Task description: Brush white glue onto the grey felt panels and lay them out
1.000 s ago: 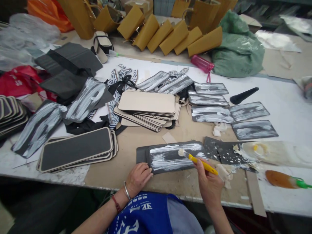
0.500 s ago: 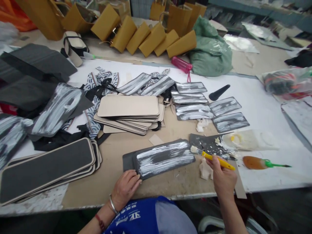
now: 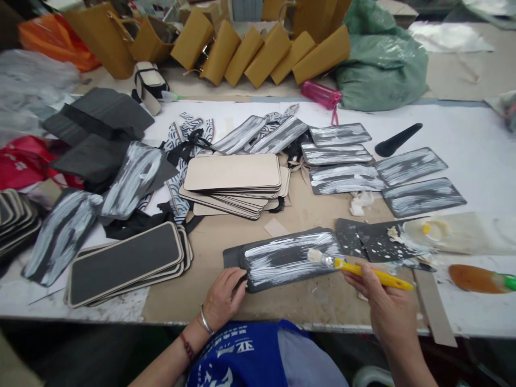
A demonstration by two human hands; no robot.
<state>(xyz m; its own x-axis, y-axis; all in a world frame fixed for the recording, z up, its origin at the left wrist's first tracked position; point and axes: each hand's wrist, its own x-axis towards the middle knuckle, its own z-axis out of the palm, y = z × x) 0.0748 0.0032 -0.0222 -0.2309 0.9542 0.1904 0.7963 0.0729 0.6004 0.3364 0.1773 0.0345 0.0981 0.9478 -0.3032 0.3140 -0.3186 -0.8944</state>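
A dark grey rectangular panel [image 3: 278, 263] streaked with white paste lies in front of me, over another dark piece. My left hand [image 3: 226, 294] is at its near left corner, fingers bent and closed on the edge. In my right hand [image 3: 381, 301] is a paintbrush [image 3: 377, 275] with a yellow handle, gripped between thumb and fingers. Its pale bristles are over the right part of the panel; whether they touch it I cannot tell. Right of the panel, a paste-spotted dark sheet [image 3: 363, 239] lies beside a translucent paste container [image 3: 463, 234].
Beige panels [image 3: 233, 172] are stacked mid-table, and dark panels with beige edges [image 3: 124, 263] at left. Several paste-coated pieces [image 3: 346, 178] lie behind. An orange-brown bottle [image 3: 471, 278] is at right. Mustard-coloured bags [image 3: 268, 56] and a green plastic bag [image 3: 382, 64] stand at the back.
The brush has moved left from the panel's right end to over its coated surface. My left fingers have bent more at the corner. The view has shifted, moving the scene within the picture.
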